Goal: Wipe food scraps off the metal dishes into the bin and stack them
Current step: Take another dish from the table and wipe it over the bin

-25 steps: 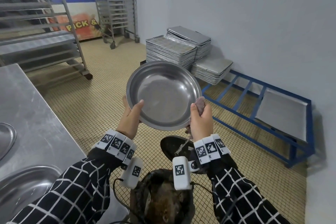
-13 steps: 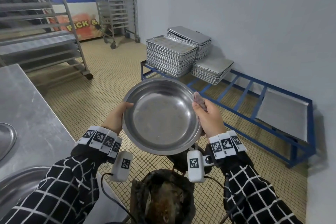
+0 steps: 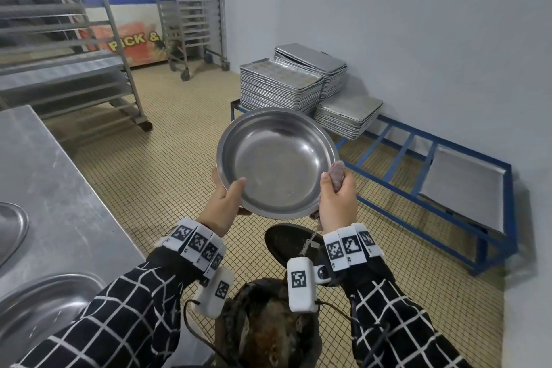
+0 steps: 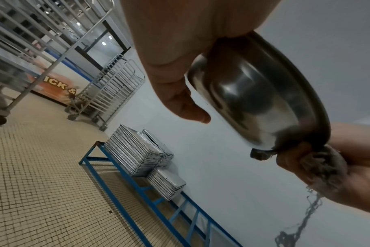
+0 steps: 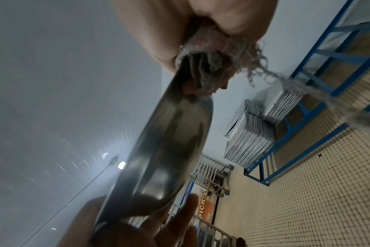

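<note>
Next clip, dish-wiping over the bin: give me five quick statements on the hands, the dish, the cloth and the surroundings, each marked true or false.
1. The left hand grips the metal dish at its rim. True.
2. The right hand is empty. False: it grips a wiping cloth against the dish's right edge.
3. The dish rests flat on the steel counter. False: it is held in the air, tilted, above the bin.
4. Stacked metal trays sit on a blue frame by the wall. True.
5. The dish is heaped with food. False: its inside looks almost clean, with only small specks.
</note>
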The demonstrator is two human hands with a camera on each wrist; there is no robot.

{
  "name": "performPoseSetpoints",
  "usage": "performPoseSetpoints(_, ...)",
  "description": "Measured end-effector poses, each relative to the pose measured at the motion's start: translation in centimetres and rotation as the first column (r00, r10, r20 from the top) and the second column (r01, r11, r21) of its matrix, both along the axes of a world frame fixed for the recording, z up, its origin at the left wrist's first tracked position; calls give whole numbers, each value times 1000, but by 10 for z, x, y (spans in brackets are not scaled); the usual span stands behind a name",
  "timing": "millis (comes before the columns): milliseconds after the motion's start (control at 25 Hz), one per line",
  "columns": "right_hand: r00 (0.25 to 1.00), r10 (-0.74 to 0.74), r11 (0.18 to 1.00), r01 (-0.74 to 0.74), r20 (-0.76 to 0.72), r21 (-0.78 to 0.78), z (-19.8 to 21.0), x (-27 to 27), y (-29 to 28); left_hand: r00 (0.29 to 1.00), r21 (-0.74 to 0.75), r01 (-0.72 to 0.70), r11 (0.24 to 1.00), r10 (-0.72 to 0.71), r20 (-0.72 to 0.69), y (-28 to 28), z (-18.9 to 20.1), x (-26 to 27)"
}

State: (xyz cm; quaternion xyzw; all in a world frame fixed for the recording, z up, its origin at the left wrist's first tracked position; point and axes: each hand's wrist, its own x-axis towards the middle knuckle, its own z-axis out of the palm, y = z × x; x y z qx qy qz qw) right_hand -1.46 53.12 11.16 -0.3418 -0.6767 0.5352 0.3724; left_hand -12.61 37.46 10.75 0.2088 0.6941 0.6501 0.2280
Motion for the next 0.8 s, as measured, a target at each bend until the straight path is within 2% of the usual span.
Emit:
performPoseSetpoints(80, 1000, 11, 1000, -11, 29, 16, 2, 2, 5, 1000, 9, 19, 1000, -19, 17, -2, -1, -4)
performPoseSetpoints(160, 997, 40, 999, -42, 69, 21, 4, 4, 16, 996, 72, -23, 997, 16, 93, -5, 4, -12)
performPoseSetpoints(240, 985, 133, 991, -134, 110, 7, 4, 6, 28, 988, 118, -19, 993, 1, 154, -13, 9, -21)
performPoseSetpoints(400, 942, 292, 955, -297, 165, 10, 6, 12, 33, 978, 102, 109, 989, -125, 167, -25, 9, -24)
performPoseSetpoints(560, 949, 261, 962, -270, 177, 28, 3, 13, 23, 993, 5, 3, 1000, -4, 118, -26, 0, -28)
performPoseSetpoints(800, 984, 159, 987, -160, 74, 10, -2, 8, 1, 979, 74, -175, 982, 166, 121, -17, -2, -18)
